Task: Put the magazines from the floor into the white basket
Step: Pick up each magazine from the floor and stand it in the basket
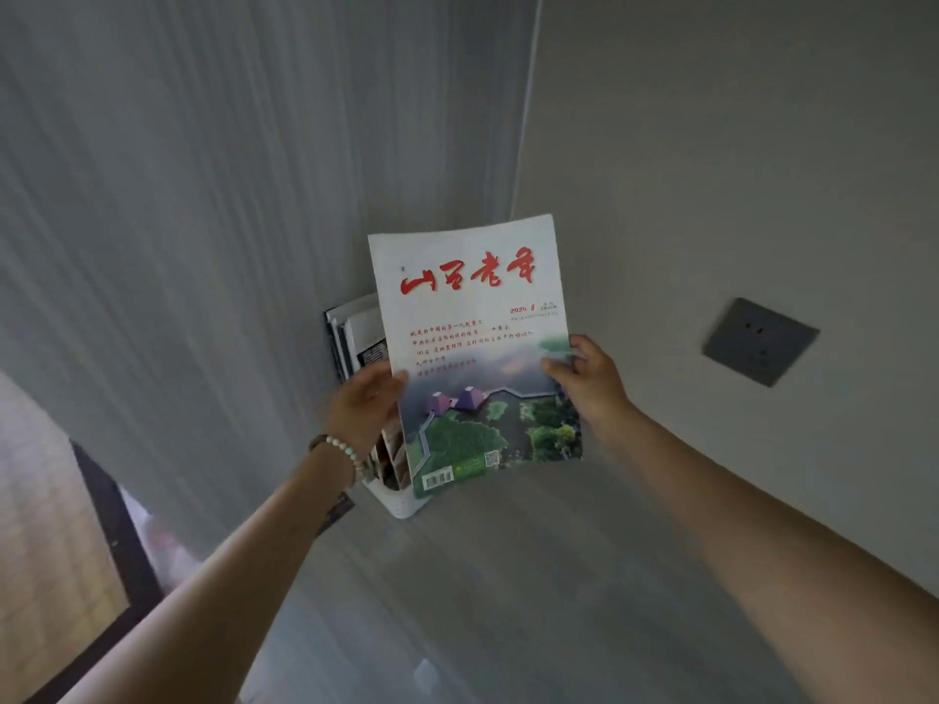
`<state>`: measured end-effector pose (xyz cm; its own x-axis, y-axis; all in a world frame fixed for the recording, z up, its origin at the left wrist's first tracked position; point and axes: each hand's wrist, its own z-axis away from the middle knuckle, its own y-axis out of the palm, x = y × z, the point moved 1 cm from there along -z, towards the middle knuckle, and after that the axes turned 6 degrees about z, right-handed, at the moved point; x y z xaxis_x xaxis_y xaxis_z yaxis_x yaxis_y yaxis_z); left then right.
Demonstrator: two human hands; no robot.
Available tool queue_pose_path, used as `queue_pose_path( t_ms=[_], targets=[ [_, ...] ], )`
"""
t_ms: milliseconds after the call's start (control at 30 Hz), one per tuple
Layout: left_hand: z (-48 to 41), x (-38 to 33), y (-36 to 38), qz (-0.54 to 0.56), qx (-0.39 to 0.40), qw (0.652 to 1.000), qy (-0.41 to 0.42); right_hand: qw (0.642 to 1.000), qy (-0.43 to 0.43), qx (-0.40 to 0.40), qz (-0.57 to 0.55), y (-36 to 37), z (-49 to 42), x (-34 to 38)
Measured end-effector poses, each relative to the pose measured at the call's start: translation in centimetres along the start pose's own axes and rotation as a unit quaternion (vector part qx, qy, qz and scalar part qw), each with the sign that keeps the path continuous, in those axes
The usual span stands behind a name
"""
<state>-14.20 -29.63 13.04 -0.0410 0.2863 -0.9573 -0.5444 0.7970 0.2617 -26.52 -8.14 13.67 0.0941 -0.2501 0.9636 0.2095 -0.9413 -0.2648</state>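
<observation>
A magazine [472,348] with a white cover, red title characters and a green landscape photo is held upright in front of the room's corner. My left hand [363,406] grips its left edge and my right hand [584,383] grips its right edge. Behind and below it stands the white basket [401,503] on the floor in the corner, mostly hidden by the magazine. Several other magazines [355,337] stand upright in the basket, their tops showing to the left of the held one.
A grey curtain [178,246] hangs along the left wall. A grey wall socket [759,341] sits on the right wall. A dark door or window frame [112,525] runs along the lower left. Grey floor [508,602] lies below my arms.
</observation>
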Motion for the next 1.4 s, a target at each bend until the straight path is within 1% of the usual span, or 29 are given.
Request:
queue_pose_path(
  t_ms=[67, 167, 233, 300, 467, 567, 633, 700, 833, 1000, 1100, 1133, 1233, 1267, 1333, 1400],
  targets=[
    [-1.2, 0.1, -1.2, -0.038, -0.049, 0.997, 0.044, 1.0, -0.012, 0.009, 0.012, 2.3, -2.1, 0.1],
    [-2.5, 0.5, -2.7, -0.049, -0.091, 0.99, 0.098, 1.0, -0.017, 0.021, 0.015, 5.2, -4.7, -0.1],
    [-2.9, 1.3, -3.6, -0.055, -0.116, 0.986, 0.107, 0.999, -0.015, 0.03, 0.014, 6.8, -6.2, -0.4],
    [-3.1, 2.3, -4.4, -0.084, -0.13, 0.982, 0.111, 0.999, -0.012, 0.037, 0.014, 8.2, -7.3, -1.2],
    [-3.2, 4.7, -5.0, -0.129, -0.165, 0.971, 0.12, 0.998, 0.012, 0.054, 0.026, 10.6, -8.8, -4.4],
    [-3.2, 6.3, -5.6, -0.152, -0.175, 0.969, 0.089, 0.996, 0.038, 0.073, 0.045, 11.3, -8.7, -6.9],
    [-3.3, 7.2, -6.0, -0.146, -0.17, 0.973, 0.06, 0.995, 0.051, 0.073, 0.048, 11.6, -8.5, -7.9],
    [-3.4, 7.6, -6.1, -0.145, -0.165, 0.974, 0.045, 0.995, 0.055, 0.074, 0.047, 11.7, -8.5, -8.2],
    [-3.5, 8.0, -6.3, -0.145, -0.177, 0.973, 0.011, 0.991, 0.063, 0.108, 0.042, 11.6, -8.0, -8.2],
    [-2.2, 7.5, -5.1, -0.195, -0.178, 0.964, -0.032, 0.989, 0.086, 0.106, 0.05, 9.3, -5.6, -6.9],
    [-0.2, 7.3, -3.7, -0.183, -0.186, 0.965, -0.001, 0.991, 0.077, 0.096, 0.058, 6.6, -3.8, -6.0],
    [0.5, 7.3, -3.2, -0.182, -0.198, 0.963, 0.014, 0.991, 0.074, 0.092, 0.064, 5.5, -3.1, -5.8],
    [2.6, 7.3, -1.7, -0.158, -0.273, 0.948, 0.038, 0.991, 0.079, 0.075, 0.076, 1.6, -0.4, -5.6],
    [3.3, 7.3, -0.9, -0.148, -0.271, 0.95, 0.041, 0.991, 0.084, 0.066, 0.075, 0.1, 0.6, -5.7],
    [4.5, 7.7, 1.2, -0.134, -0.228, 0.964, 0.041, 0.992, 0.093, 0.046, 0.067, -3.2, 2.7, -6.0],
    [5.9, 8.3, 3.9, -0.148, -0.187, 0.97, 0.04, 0.993, 0.104, 0.027, 0.058, -6.7, 4.9, -6.6]
  ],
)
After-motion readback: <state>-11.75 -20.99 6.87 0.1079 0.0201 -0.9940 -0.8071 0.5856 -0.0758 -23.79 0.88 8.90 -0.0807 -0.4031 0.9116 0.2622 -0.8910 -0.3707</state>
